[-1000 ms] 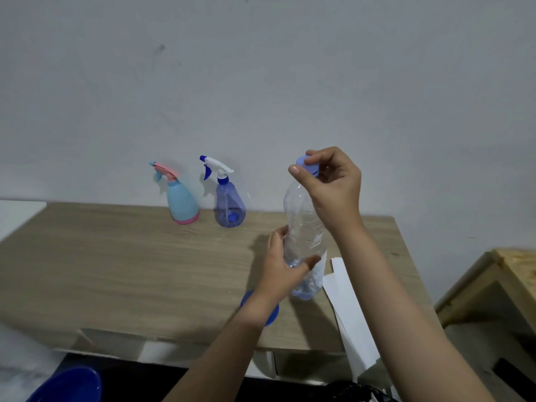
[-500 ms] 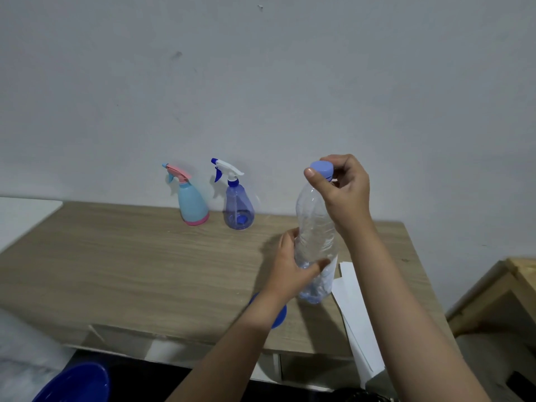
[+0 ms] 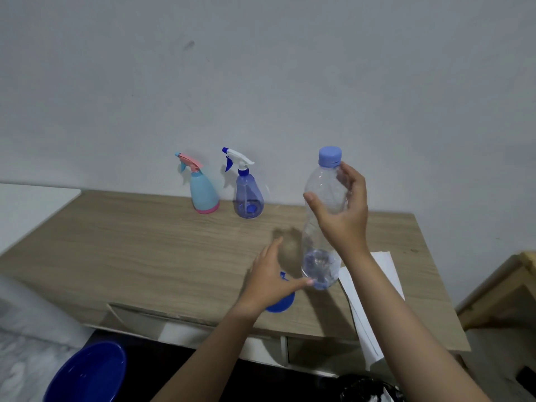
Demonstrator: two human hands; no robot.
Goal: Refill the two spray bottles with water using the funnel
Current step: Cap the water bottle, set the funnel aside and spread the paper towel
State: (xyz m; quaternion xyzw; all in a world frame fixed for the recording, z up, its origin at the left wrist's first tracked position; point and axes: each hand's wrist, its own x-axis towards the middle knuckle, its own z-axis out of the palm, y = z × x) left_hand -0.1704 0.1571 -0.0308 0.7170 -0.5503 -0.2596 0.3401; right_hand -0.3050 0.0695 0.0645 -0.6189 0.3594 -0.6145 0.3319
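A clear plastic water bottle (image 3: 320, 227) with a light blue cap stands on the wooden table (image 3: 145, 245), nearly empty. My right hand (image 3: 342, 216) grips its upper body just below the cap. My left hand (image 3: 269, 280) is open, fingers spread, its thumb by the bottle's base. Under that hand lies the blue funnel (image 3: 281, 304), mostly hidden. At the back by the wall stand a light blue spray bottle with pink trim (image 3: 203, 192) and a translucent purple-blue spray bottle (image 3: 248, 195), both with their trigger heads on.
White paper sheets (image 3: 374, 291) lie on the table's right side, overhanging the front edge. A blue basin (image 3: 90, 372) sits on the floor at lower left. A wooden piece of furniture (image 3: 499, 291) stands to the right. The wall runs behind the table.
My right hand slid from the cap down to the bottle's upper body. My left hand let go of the bottle's lower part and opened beside its base.
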